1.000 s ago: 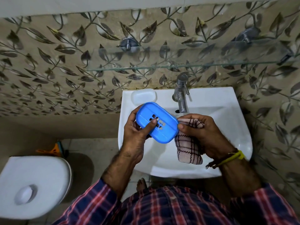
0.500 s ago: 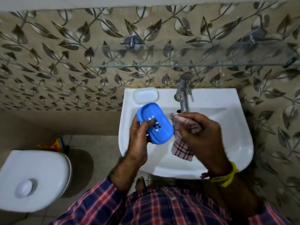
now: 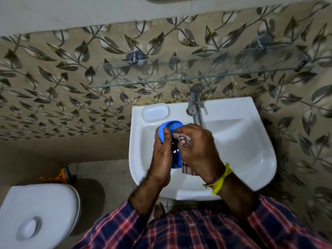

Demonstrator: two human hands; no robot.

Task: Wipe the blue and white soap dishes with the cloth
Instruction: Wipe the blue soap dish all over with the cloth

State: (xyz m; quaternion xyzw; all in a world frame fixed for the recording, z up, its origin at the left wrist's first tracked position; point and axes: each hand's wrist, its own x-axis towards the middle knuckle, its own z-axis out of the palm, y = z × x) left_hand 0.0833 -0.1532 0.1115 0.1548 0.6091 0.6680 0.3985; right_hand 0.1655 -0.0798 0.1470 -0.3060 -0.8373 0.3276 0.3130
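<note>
Over the sink [image 3: 242, 159], the left hand [image 3: 162, 155] grips the blue soap dish [image 3: 169, 125] while the right hand [image 3: 197, 148] presses the bunched cloth [image 3: 181, 140] into it. Hard rubbing could twist the dish loose. The white soap dish [image 3: 155, 112] waits on the rim.

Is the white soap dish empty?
Empty, as far as shows: the white soap dish on the sink rim holds no soap.
</note>
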